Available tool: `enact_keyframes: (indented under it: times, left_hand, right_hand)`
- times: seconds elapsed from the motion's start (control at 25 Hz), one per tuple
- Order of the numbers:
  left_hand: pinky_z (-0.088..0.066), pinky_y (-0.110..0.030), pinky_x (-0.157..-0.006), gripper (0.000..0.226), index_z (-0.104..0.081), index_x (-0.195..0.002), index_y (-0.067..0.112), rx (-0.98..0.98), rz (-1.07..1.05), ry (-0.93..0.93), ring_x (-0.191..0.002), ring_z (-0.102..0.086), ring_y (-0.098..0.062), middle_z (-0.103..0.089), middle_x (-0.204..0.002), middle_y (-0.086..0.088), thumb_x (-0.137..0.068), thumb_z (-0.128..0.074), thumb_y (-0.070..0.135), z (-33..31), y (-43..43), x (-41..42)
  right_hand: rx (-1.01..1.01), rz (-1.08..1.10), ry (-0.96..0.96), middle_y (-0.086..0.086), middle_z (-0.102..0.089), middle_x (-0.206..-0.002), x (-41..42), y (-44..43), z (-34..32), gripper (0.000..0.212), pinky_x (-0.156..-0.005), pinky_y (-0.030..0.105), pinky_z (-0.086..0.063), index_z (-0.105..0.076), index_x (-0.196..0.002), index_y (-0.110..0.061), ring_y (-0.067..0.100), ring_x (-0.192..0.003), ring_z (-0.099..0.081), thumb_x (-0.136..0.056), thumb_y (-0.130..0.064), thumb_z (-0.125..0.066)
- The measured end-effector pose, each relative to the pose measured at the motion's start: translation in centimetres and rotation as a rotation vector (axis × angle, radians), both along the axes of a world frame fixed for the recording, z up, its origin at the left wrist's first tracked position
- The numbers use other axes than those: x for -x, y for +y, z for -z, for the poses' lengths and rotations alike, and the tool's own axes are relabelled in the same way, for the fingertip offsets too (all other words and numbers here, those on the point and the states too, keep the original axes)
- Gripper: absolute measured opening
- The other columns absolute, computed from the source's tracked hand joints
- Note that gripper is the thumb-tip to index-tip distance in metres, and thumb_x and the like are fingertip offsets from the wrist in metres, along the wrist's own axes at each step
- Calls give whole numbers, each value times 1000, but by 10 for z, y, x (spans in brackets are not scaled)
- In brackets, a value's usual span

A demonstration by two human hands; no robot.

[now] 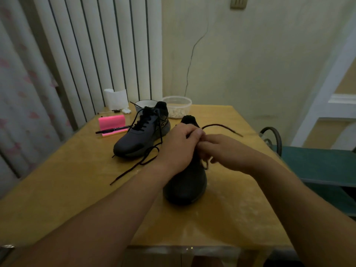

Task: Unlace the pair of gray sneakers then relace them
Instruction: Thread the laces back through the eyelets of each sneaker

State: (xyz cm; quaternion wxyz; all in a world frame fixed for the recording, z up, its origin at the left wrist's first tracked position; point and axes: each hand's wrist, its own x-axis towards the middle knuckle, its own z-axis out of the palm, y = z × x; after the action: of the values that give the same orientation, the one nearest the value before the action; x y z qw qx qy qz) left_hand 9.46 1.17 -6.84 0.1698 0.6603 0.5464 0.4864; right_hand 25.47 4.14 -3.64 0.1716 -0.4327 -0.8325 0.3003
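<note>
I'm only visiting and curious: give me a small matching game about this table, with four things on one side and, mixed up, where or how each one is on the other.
Things
1. near sneaker
2. far sneaker
3. black pen
4. clear tub

Places or states
A. lies against the pink block
B. at the far edge of the table, pale bits inside
C. under the left hand and right hand, which work at its lace
D. laced up, its loose ends trailing on the table

Pairs: 1-C, 2-D, 3-A, 4-B
</note>
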Motion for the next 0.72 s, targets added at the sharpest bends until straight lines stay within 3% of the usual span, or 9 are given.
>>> enact_keyframes:
  times: [0.12,0.2,0.28,0.4,0.48,0.56,0.64,0.72]
  left_hand:
    - [-50,-30,-71,21,-70,-99,28,-50,-12,207,-80,-59,-4,-63,-89,9,-109,-52,34,0,-7,-1]
    - [-45,-30,-62,24,-65,-89,31,57,77,330,-72,-59,-5,-64,-80,9,-108,-52,36,-1,-12,-6]
    - [-39,-29,-61,28,-60,-83,32,47,83,394,-71,-56,-5,-60,-78,9,-108,-51,39,0,-13,-5]
    - [-44,-26,-79,17,-64,-101,26,-124,-164,208,-94,-55,-7,-57,-99,10,-108,-51,35,-8,18,25]
    - [-41,-30,-98,28,-66,-124,21,1,-235,253,-121,-51,-20,-58,-122,2,-106,-54,38,-17,47,51]
    - [-41,-39,-109,45,-65,-135,22,215,-103,383,-132,-47,-24,-59,-135,-2,-103,-55,51,-26,68,58]
    - [-50,-39,-101,46,-70,-128,24,352,31,489,-119,-59,-18,-66,-126,1,-100,-57,59,-38,80,50]
    - [-50,-34,-79,38,-74,-109,22,416,90,579,-97,-64,-14,-70,-103,3,-99,-62,56,-46,90,46]
  right_hand:
    - [288,144,458,5,-75,-112,-4,11,-5,34,-92,39,-58,-69,-119,-13,20,-106,-71,-111,-32,-42]
    - [407,137,722,9,-76,-102,-2,16,-6,37,-84,34,-61,-66,-116,-4,23,-99,-74,-113,-30,-40]
    - [469,135,898,5,-64,-77,-1,23,-4,35,-70,32,-58,-63,-113,-4,22,-75,-67,-113,-28,-38]
    - [345,260,798,-3,-37,-62,-4,39,-1,30,-50,29,-32,-59,-105,-10,14,-55,-35,-112,-32,-39]
    - [257,312,634,-3,-40,-64,-5,45,4,27,-51,31,-25,-59,-100,-12,15,-56,-32,-109,-30,-41]
    - [141,311,452,-4,-55,-76,-8,45,12,29,-58,29,-33,-70,-105,-15,13,-64,-44,-108,-31,-46]
    - [4,290,355,-8,-71,-96,-9,44,17,27,-71,25,-42,-76,-117,-24,1,-79,-57,-108,-33,-52]
    - [-120,287,390,-13,-75,-105,-5,48,20,26,-80,19,-44,-75,-124,-23,-10,-94,-61,-108,-28,-54]
